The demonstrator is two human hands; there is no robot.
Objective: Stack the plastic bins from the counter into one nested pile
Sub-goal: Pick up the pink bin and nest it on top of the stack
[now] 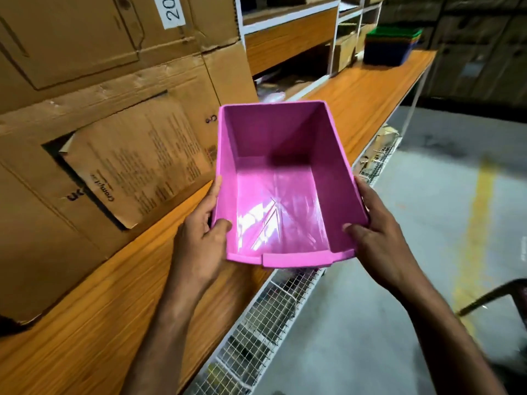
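Distance along the counter [370, 89] is what the coming move turns on: the nested pile [390, 47] of green, orange and blue bins stands at the counter's far end, well apart from both hands, while the pink bin [285, 195] is held at the counter's near stretch, over its front edge. The pink bin is carried mouth up and empty, with its low front lip toward the person. Its long axis is laid roughly along the counter's length, so its far end is already pointed toward the pile.

The bin is gripped at its near end from both sides. The left hand [199, 232] is set on the wall toward the counter's back, with the thumb [221, 225] hooked over the rim into the bin and the other fingers laid along the outside. The right hand [373, 232] is set on the wall toward the counter's front edge, with its thumb [353, 228] likewise curled over the rim; its other fingers are mostly hidden under the wall. Neither hand can be judged clearly nearer the pile.

The bin lies between the two hands and ahead of the fingers. It is judged that it must be carried the length of the counter and lowered squarely into the top bin. Cardboard boxes [99, 109] are stacked along the counter's back.
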